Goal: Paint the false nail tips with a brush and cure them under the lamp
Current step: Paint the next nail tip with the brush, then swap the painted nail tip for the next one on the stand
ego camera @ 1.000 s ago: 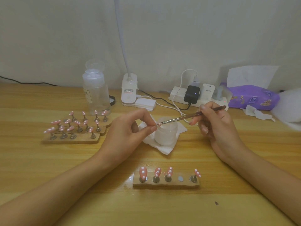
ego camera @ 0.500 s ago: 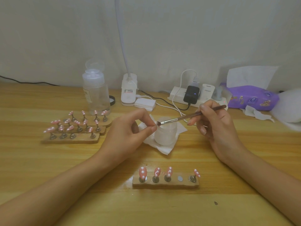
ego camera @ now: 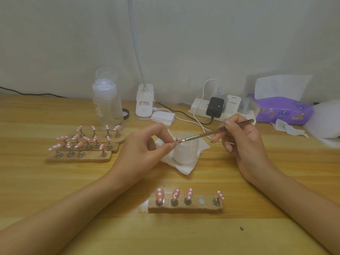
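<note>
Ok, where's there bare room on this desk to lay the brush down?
Bare table lies in front of the near nail stand, and between that stand and the jar. The back-left corner, left of the bottle, is free. Crowded: the back edge from lamp base to tissue pack, and around the three stands at left.

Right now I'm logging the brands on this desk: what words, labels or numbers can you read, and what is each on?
"PISEN": faint grey print, my best reading, on the white charger.
Bottle label: dark lettering, too blurred to read.
Lamp base sticker: barcode-like print, too small to read.
Purple tissue pack: printed pictures and logos, too blurred to read.
</note>
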`<state>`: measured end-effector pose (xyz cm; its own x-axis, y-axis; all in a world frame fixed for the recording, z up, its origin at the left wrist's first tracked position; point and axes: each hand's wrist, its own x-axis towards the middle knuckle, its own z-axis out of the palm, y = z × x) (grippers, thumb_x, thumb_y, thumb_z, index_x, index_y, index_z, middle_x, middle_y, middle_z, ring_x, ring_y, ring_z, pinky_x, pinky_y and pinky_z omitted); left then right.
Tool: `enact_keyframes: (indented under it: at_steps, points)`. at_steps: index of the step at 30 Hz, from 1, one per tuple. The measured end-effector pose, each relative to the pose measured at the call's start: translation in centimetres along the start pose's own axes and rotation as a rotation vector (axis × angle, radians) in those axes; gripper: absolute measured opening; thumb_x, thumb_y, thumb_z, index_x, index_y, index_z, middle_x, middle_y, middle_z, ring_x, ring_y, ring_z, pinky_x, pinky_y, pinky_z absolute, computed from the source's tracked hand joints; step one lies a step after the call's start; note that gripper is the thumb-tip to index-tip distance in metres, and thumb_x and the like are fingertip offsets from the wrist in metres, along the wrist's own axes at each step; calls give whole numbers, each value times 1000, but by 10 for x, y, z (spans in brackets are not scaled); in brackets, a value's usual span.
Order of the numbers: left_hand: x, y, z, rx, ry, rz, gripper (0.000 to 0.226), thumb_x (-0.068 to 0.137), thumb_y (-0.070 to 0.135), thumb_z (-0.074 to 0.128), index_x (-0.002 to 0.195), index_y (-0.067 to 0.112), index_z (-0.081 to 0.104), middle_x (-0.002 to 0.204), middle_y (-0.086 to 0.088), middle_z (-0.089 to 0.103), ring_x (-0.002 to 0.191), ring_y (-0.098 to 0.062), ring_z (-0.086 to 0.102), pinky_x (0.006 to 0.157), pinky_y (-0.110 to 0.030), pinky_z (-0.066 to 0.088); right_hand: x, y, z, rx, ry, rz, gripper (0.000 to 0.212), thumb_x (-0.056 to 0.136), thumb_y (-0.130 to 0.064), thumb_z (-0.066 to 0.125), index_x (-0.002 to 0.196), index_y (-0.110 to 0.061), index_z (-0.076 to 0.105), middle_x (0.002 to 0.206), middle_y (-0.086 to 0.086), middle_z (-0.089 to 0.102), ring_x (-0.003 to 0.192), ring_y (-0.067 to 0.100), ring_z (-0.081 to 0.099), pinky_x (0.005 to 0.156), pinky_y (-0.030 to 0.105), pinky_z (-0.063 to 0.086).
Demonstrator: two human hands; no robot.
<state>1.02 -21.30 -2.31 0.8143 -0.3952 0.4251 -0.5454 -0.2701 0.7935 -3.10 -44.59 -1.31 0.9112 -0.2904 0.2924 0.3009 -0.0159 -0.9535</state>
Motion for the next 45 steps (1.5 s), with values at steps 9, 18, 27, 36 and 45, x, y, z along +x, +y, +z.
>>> enact_keyframes:
  at_steps: [9,18,27,36,45]
  points:
    - [-1,22,-10,-218,158,109,6,86,26,73,90,22,71,92,6,77,85,-5,70,59,-16,43,2,-4,0,120,126,84,29,101,-16,47,72,-18,49,57,4,67,38,8,35,43,20,24]
    - [-28,71,5,131,-235,340,9,75,50,74,81,43,73,110,23,64,118,-9,44,97,-25,36,2,-2,-2,141,124,97,27,101,-18,48,75,-16,49,55,2,65,37,8,34,39,18,22]
    - [-48,69,27,453,-306,292,12,70,53,66,73,44,73,90,21,47,90,-5,36,81,-31,34,4,0,-3,152,109,101,27,101,-19,48,75,-16,49,56,3,65,37,8,33,38,16,24]
    - [-42,65,22,494,-362,121,7,78,51,66,84,47,67,96,28,40,97,1,27,85,-23,19,4,1,-4,167,106,104,28,101,-18,48,74,-16,51,56,4,65,37,8,33,38,16,25]
    - [-46,63,29,588,-331,155,17,85,52,59,97,40,61,104,23,29,97,-3,22,86,-27,19,6,1,-4,190,122,123,26,101,-19,48,76,-14,52,55,3,64,37,8,32,38,15,27]
